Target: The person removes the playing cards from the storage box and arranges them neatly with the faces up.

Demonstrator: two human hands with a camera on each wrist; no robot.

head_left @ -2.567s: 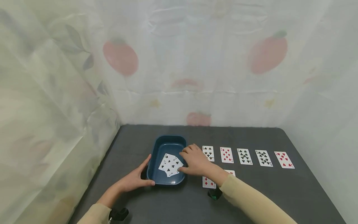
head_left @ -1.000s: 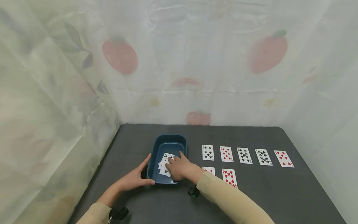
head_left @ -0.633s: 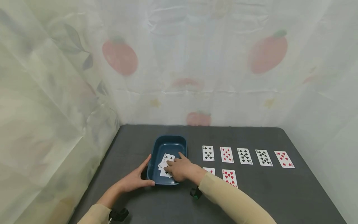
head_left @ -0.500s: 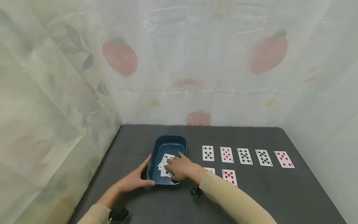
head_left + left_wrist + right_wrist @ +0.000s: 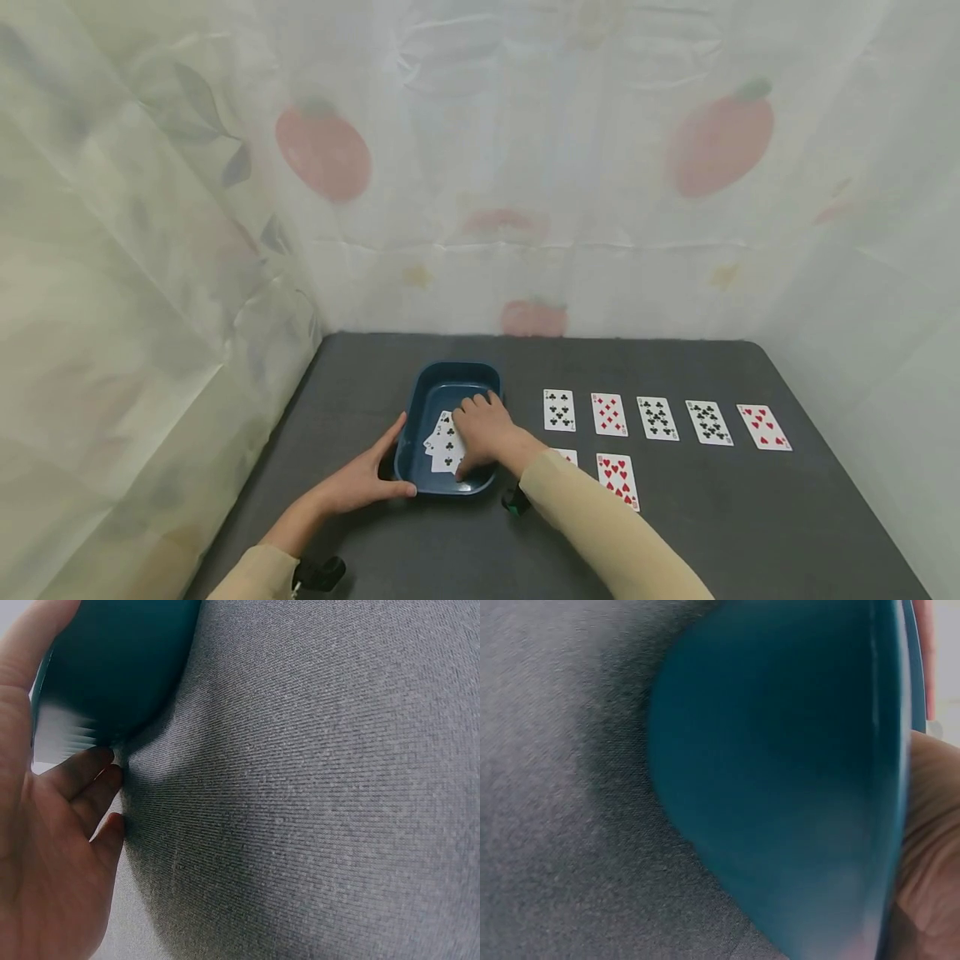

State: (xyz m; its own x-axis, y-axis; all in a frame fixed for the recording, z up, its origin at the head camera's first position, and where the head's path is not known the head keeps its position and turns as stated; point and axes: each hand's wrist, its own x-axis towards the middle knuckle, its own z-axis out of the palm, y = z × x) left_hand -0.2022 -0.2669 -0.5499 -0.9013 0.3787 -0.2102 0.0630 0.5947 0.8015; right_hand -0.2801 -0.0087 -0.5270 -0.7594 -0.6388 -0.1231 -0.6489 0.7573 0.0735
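Observation:
A dark blue tray (image 5: 427,396) lies on the table with overlapping black-suited playing cards (image 5: 444,454) fanned in its near half. My left hand (image 5: 356,483) rests at the tray's near-left corner, thumb by the near rim and fingers along the left side. The left wrist view has those fingertips (image 5: 112,776) against the tray's outer wall. My right hand (image 5: 483,433) is inside the tray, bent over the cards' right edge, thumb near their bottom corner and fingers near the top. It covers their right part, so I cannot tell if it pinches one.
Right of the tray, several face-up cards form a back row, from a black seven of clubs (image 5: 558,410) to a red heart card (image 5: 764,427). Nearer are another heart card (image 5: 618,482) and a red card (image 5: 567,456) partly under the right sleeve. Pale patterned sheets (image 5: 637,283) enclose the dark table (image 5: 720,525).
My right hand came into the tray from its right edge, spread fingers over the cards, then drew back right with fingers bent. More of the cards shows now. The left hand stayed put.

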